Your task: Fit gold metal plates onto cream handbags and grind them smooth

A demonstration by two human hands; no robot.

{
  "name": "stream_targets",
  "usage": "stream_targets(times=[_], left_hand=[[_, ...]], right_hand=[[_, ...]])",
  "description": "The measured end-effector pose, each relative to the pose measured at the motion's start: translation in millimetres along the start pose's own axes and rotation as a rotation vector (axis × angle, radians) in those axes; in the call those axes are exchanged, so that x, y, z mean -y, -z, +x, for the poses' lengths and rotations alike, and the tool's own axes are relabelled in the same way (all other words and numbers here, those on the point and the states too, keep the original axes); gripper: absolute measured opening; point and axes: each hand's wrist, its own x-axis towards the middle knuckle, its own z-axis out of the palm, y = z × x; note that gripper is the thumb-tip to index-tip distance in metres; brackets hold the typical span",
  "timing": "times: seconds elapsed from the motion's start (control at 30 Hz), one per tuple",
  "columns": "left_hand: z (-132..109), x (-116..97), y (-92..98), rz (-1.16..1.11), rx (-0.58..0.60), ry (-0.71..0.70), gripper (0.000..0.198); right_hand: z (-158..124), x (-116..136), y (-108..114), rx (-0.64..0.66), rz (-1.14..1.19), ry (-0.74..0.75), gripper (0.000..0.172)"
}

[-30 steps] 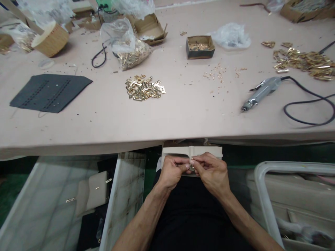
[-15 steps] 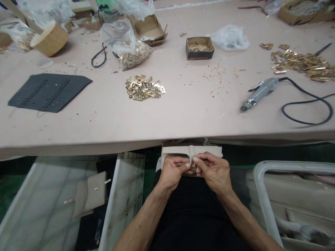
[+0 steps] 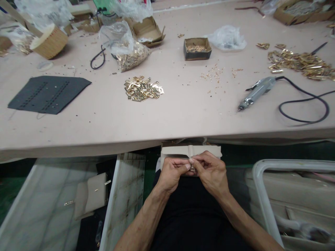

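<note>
A beige handbag (image 3: 175, 150) with a vertical strap on its flap rests on my lap, against the table's front edge. At the strap's lower end is a small metal clasp piece (image 3: 192, 168), partly covered by fingers. My left hand (image 3: 171, 172) pinches the clasp area from the left, thumb and fingertips pressed together. From the right, my right hand (image 3: 211, 170) is closed with thumb and index finger on the strap just above the metal. The fingers hide much of the bag's front.
On the table lie a pile of gold metal plates (image 3: 143, 89), a grey electric screwdriver (image 3: 258, 92), a small box of screws (image 3: 197, 48) and a dark pad (image 3: 49, 94). A crate with bags (image 3: 112, 209) stands left, another bin (image 3: 264, 195) right.
My right hand has shifted slightly up and left along the strap, its thumb now higher on the clasp. My left hand keeps its pinch. The view has moved slightly.
</note>
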Motion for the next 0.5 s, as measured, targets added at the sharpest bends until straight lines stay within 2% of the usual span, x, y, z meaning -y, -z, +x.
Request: stream_targets(times=[0.13,0.27,0.4,0.5], left_hand=[[-1,4,-7.5,-0.064,-0.101,-0.022,0.036],[-1,6,-12.5,-0.056,-0.192,-0.031,0.042],[0,8,-11.3,0.034,-0.259,-0.007,0.041],[1,10,-7.8,0.111,-0.283,-0.011,0.035]], right_hand=[[-5,0,-1,0.007,-0.039,0.017,0.014],[-22,-3,1,-0.038,-0.043,-0.118,0.022],[-35,-7,4,0.075,-0.055,-0.264,0.031],[-35,-9,5,0.115,-0.040,-0.257,0.032]])
